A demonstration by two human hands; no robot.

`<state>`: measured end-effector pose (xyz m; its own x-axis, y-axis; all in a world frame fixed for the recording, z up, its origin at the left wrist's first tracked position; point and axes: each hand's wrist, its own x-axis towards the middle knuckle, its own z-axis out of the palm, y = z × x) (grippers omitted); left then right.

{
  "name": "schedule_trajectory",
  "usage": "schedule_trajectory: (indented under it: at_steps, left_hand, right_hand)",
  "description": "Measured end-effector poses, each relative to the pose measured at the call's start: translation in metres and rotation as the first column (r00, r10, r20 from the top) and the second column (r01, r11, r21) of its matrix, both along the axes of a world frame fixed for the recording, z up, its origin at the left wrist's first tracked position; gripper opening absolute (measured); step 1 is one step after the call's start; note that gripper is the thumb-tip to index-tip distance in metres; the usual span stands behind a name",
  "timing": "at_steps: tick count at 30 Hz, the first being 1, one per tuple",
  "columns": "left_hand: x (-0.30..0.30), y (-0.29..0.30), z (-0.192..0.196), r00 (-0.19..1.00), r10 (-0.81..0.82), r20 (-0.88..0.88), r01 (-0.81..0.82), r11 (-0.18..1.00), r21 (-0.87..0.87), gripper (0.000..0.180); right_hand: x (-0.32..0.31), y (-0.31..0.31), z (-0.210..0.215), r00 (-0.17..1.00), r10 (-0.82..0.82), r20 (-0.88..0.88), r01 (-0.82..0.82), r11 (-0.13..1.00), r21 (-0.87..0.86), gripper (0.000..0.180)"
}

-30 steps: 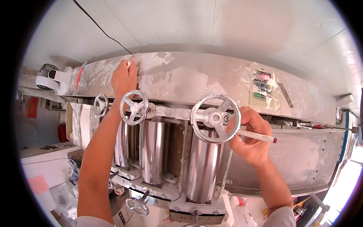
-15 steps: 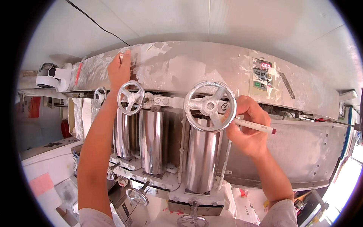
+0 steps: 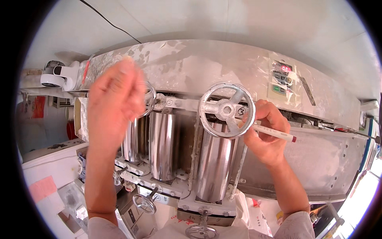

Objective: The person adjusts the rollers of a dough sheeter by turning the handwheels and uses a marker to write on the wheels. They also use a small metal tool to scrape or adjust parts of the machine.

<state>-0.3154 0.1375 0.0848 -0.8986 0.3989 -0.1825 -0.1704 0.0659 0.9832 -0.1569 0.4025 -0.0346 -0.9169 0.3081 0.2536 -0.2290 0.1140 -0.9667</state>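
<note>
My right hand (image 3: pixel 267 137) is closed around a white marker pen (image 3: pixel 280 134) with a dark red end. It is at the right rim of the large silver handwheel (image 3: pixel 227 110); the pen's other end goes behind that rim. Past the wheel's spokes shows a light metal bar (image 3: pixel 183 102) with handwritten marks. My left hand (image 3: pixel 117 93) is raised at the left, in front of a second handwheel (image 3: pixel 150 98), and covers most of it. Motion smears its fingers, so I cannot tell whether they hold anything.
Shiny upright metal rollers (image 3: pixel 162 147) stand below the wheels. Smaller handwheels (image 3: pixel 144 204) stick out lower down. Behind runs a worn metal housing (image 3: pixel 215 59) with a control panel (image 3: pixel 281 78). A white fan-like device (image 3: pixel 59 75) is at the far left.
My left hand has come down and nearer from the top of the housing, now blurred. My right hand keeps its grip on the marker pen beside the wheel. The view has shifted slightly.
</note>
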Motion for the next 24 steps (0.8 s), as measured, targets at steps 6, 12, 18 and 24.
schedule_trajectory:
  at_steps: [6, 12, 18, 24]
  left_hand:
    - [0.039, 0.04, -0.008, 0.98, -0.125, -0.157, 0.104, 0.985, -0.136, 0.03]
    - [0.032, 0.05, -0.006, 0.82, -0.41, -0.399, 0.264, 0.89, -0.372, 0.074]
    - [0.035, 0.061, -0.026, 0.619, -0.487, -0.617, 0.201, 0.857, -0.475, 0.105]
    - [0.036, 0.069, -0.036, 0.54, -0.491, -0.684, 0.142, 0.853, -0.501, 0.105]
  right_hand:
    - [-0.001, -0.003, 0.006, 1.0, 0.007, 0.01, -0.007, 0.999, -0.044, 0.018]
    - [-0.003, -0.003, 0.007, 1.0, 0.011, -0.019, -0.012, 0.999, -0.031, 0.018]
    - [-0.002, 0.0, 0.005, 1.0, 0.011, -0.008, -0.011, 1.0, -0.014, 0.019]
    - [-0.002, -0.001, 0.006, 1.0, 0.015, 0.003, -0.014, 0.999, -0.037, 0.02]
